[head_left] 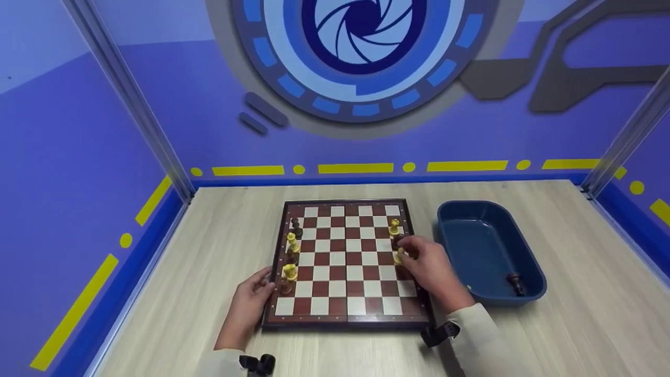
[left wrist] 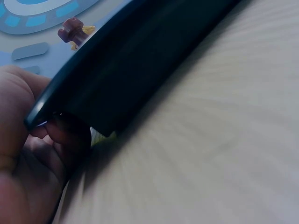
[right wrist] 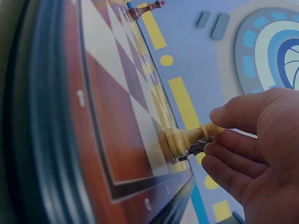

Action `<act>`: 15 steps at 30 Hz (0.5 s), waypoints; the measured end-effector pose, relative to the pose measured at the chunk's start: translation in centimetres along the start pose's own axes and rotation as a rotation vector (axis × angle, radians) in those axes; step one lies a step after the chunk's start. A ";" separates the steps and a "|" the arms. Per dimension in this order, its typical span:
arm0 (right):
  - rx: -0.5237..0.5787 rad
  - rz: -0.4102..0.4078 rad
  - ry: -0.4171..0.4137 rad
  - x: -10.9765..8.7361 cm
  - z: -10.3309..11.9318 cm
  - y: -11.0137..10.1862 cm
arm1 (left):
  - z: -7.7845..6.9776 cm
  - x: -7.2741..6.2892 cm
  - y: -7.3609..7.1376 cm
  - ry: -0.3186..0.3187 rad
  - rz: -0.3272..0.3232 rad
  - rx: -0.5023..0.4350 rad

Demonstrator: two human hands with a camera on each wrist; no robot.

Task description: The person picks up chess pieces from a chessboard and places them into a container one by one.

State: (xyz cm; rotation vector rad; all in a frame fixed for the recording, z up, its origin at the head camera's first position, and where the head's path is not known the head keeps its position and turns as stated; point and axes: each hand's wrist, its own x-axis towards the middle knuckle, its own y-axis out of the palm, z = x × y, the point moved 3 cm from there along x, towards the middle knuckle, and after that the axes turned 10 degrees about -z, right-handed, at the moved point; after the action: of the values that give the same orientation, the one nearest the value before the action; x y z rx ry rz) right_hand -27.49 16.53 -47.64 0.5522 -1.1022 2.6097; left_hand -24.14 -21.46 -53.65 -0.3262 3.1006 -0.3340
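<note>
At three o'clock on the dark-rimmed, brown-and-white wooden-looking chessboard (head_left: 356,288), the right hand (head_left: 432,266) is pinching a yellow, plastic-looking chess piece (right wrist: 180,141) by its top, likely suiting something light, rigid, slick. The left hand (head_left: 248,302) is gripping the chessboard at eight o'clock.

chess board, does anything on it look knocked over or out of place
The colours look mixed: along the left edge of the board, yellow pieces and dark pieces share one line, while a usual chess setup keeps colours on opposite sides. Nothing along that edge looks toppled.
</note>
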 end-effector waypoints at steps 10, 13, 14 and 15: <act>0.003 0.025 0.031 0.0 -0.2 0.4 | 0.0 0.1 0.0 0.021 -0.004 0.063; -0.001 0.019 0.033 0.1 -0.2 0.5 | 0.0 0.0 0.0 0.020 -0.004 0.067; -0.003 0.016 0.031 0.1 -0.2 0.5 | 0.0 0.1 -0.1 0.020 -0.004 0.066; -0.004 0.014 0.030 0.1 -0.2 0.5 | 0.0 0.1 -0.1 0.019 -0.004 0.067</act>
State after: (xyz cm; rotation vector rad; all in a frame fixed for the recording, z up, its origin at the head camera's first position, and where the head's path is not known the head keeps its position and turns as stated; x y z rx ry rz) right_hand -27.79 16.35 -48.01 0.5052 -1.1060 2.6177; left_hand -24.20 -21.57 -53.63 -0.3296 3.0995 -0.4418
